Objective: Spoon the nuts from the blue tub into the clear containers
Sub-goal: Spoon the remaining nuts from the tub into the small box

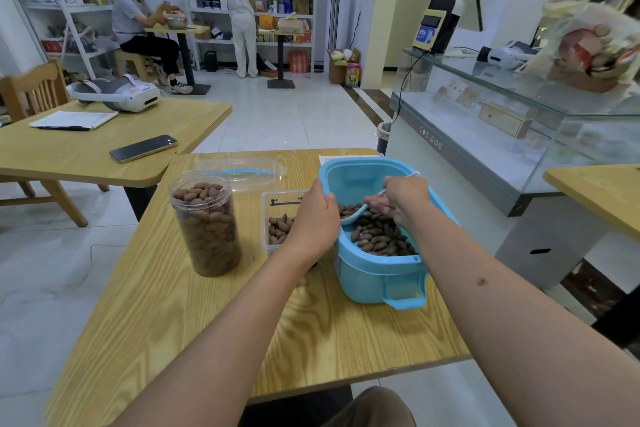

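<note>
The blue tub stands on the right of the wooden table, tilted towards me, with brown nuts heaped at its near end. My left hand grips the tub's left rim. Inside the tub, my right hand holds a white spoon loaded with nuts. A round clear jar, full of nuts, stands to the left. Between jar and tub sits a low square clear container holding a few nuts, partly hidden by my left hand.
A clear lid with a blue handle lies behind the jar. A paper sheet shows behind the tub. A glass display counter stands close on the right. A second table at left carries a phone, papers and a headset.
</note>
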